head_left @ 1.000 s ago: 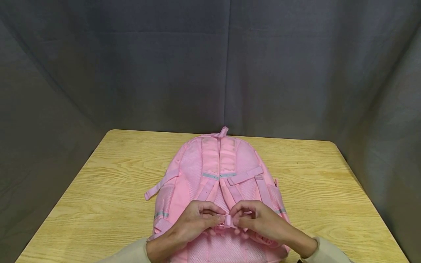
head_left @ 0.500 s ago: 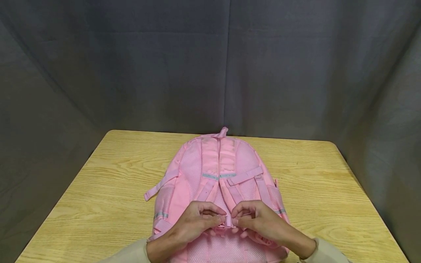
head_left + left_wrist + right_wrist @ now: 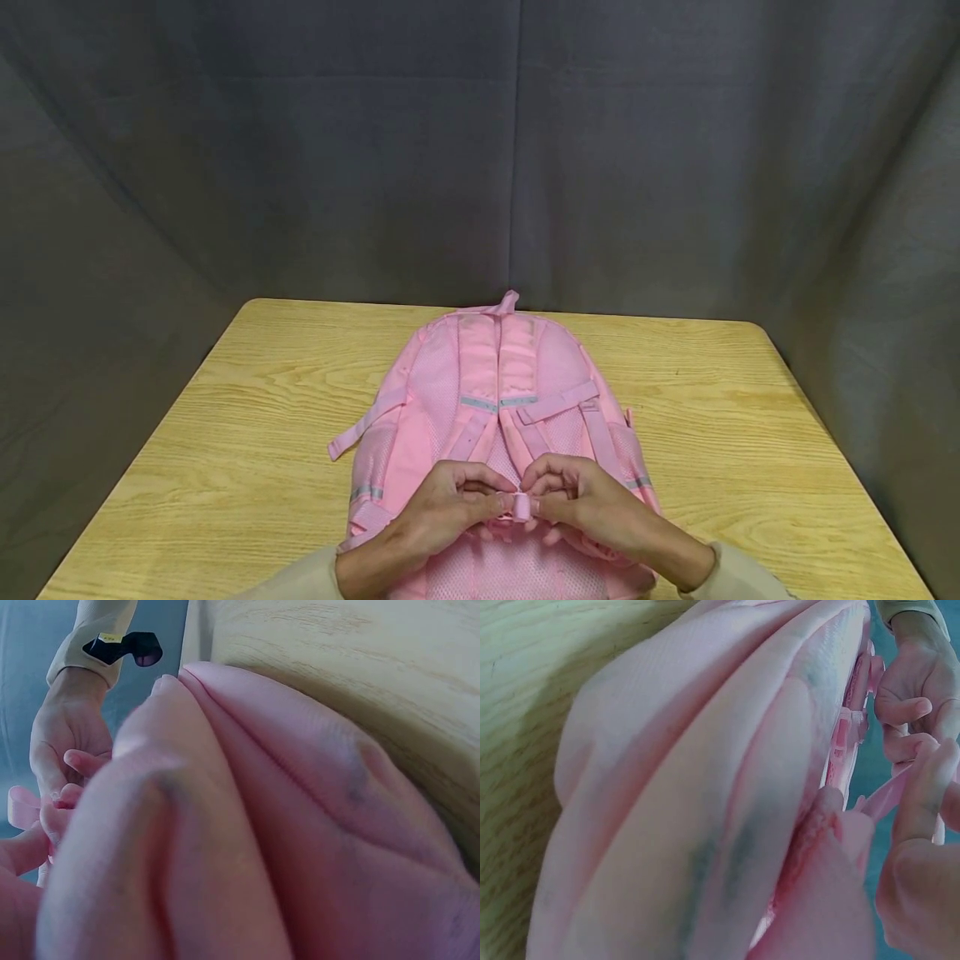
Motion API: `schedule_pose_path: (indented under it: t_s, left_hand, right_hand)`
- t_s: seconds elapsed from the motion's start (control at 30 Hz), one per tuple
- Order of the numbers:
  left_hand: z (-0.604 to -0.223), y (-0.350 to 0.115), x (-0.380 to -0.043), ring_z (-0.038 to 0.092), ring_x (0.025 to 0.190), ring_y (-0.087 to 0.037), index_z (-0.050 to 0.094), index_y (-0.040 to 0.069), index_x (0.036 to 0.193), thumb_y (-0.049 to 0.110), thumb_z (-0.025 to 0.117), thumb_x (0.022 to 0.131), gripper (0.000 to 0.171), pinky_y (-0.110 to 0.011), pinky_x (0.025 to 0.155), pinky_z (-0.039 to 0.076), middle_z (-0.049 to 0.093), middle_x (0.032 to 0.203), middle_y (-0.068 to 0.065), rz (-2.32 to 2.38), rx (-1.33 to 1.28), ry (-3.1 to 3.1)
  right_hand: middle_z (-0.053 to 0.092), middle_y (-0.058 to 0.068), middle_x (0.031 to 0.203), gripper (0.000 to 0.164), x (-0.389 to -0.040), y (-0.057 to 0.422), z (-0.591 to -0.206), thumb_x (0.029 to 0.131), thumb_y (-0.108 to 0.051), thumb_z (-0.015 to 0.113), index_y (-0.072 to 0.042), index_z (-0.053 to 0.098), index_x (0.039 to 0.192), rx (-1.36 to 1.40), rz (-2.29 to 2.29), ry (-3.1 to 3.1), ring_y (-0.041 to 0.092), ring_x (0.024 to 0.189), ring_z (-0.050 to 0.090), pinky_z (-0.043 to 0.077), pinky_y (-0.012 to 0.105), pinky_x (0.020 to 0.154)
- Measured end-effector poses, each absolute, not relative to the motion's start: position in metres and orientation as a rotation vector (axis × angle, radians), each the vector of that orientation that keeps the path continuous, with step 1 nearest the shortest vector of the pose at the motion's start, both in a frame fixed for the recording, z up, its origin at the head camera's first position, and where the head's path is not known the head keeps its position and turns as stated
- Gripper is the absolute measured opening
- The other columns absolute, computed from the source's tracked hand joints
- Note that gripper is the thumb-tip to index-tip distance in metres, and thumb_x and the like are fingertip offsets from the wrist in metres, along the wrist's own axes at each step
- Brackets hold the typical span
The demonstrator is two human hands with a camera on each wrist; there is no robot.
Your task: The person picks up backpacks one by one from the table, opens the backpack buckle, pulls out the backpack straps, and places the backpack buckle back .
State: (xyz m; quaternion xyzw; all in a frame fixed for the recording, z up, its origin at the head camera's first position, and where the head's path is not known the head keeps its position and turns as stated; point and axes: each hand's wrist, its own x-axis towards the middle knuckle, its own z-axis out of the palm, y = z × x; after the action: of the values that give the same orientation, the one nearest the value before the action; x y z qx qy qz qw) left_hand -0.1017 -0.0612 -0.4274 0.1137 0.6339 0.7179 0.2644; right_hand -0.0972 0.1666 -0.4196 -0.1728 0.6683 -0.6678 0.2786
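A pink backpack (image 3: 431, 400) lies on the table with its shoulder straps facing up. Over its lower middle, my left hand (image 3: 446, 507) and right hand (image 3: 600, 510) meet at a short pink webbing strap (image 3: 521, 507). Thumb and fingertips of each hand pinch this strap from either side, and its end curls up in a small loop. In the left wrist view the webbing loop (image 3: 24, 808) pokes out beside the fingers. A pink plastic buckle (image 3: 843, 733) shows along the bag in the right wrist view, near the stretched strap (image 3: 887, 796).
The wood-grain table (image 3: 225, 433) extends on both sides of the bag. A loose strap end (image 3: 352, 437) hangs off the bag's left side, and another strap (image 3: 558, 402) crosses its right. Grey cloth (image 3: 375, 167) hangs behind and around the table.
My right fingertips have shifted slightly left, closer to the left ones. The webbing between them now shows a rounder fold. The backpack stays almost in place.
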Motion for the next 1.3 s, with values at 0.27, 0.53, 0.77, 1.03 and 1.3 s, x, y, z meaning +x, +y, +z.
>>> schedule_pose_path:
  t_s: [0.27, 0.53, 0.77, 1.03, 1.3]
  left_hand:
    - [-0.4266, -0.0617, -0.1011, 0.072, 0.073, -0.014, 0.067, -0.013, 0.105, 0.009, 0.073, 0.089, 0.028, -0.019, 0.056, 0.055, 0.075, 0.084, -0.008, 1.953, 0.311, 1.707]
    - [-0.4267, -0.0624, -0.1015, 0.071, 0.072, -0.012, 0.066, -0.013, 0.106, 0.007, 0.073, 0.088, 0.028, -0.019, 0.057, 0.055, 0.073, 0.085, -0.004, 1.953, 0.309, 1.706]
    - [-0.4273, -0.0629, -0.1014, 0.071, 0.073, -0.014, 0.067, -0.012, 0.105, 0.008, 0.073, 0.088, 0.026, -0.020, 0.057, 0.056, 0.073, 0.085, -0.005, 1.939, 0.308, 1.716]
    - [-0.4280, -0.0618, -0.1016, 0.071, 0.072, -0.016, 0.066, -0.014, 0.105, 0.006, 0.072, 0.089, 0.026, -0.020, 0.056, 0.055, 0.072, 0.087, -0.006, 1.945, 0.324, 1.700]
    - [-0.4297, -0.0615, -0.1014, 0.074, 0.077, -0.026, 0.064, -0.016, 0.106, 0.006, 0.071, 0.090, 0.027, -0.024, 0.060, 0.058, 0.073, 0.088, -0.012, 1.967, 0.336, 1.654]
  right_hand:
    - [0.066, 0.004, 0.086, 0.019, -0.0988, 0.1671, -0.4193, 0.092, -0.005, 0.064, 0.005, 0.057, 0.107, -0.378, -1.753, 1.812, 0.009, 0.069, 0.063, 0.053, 0.019, 0.056]
    - [0.072, 0.006, 0.085, 0.015, -0.1000, 0.1685, -0.4219, 0.092, -0.003, 0.064, 0.006, 0.062, 0.103, -0.368, -1.764, 1.754, 0.012, 0.074, 0.068, 0.058, 0.021, 0.063]
    - [0.071, 0.004, 0.086, 0.008, -0.0999, 0.1688, -0.4237, 0.094, -0.003, 0.062, 0.000, 0.063, 0.101, -0.361, -1.794, 1.621, 0.012, 0.079, 0.069, 0.059, 0.022, 0.066]
    - [0.066, 0.001, 0.087, 0.006, -0.0994, 0.1678, -0.4263, 0.098, -0.008, 0.061, -0.006, 0.063, 0.102, -0.381, -1.820, 1.497, 0.010, 0.081, 0.064, 0.057, 0.021, 0.067]
    - [0.068, 0.003, 0.087, 0.005, -0.0971, 0.1651, -0.4275, 0.096, -0.003, 0.060, -0.002, 0.064, 0.100, -0.440, -1.889, 1.526, 0.008, 0.079, 0.065, 0.056, 0.017, 0.066]
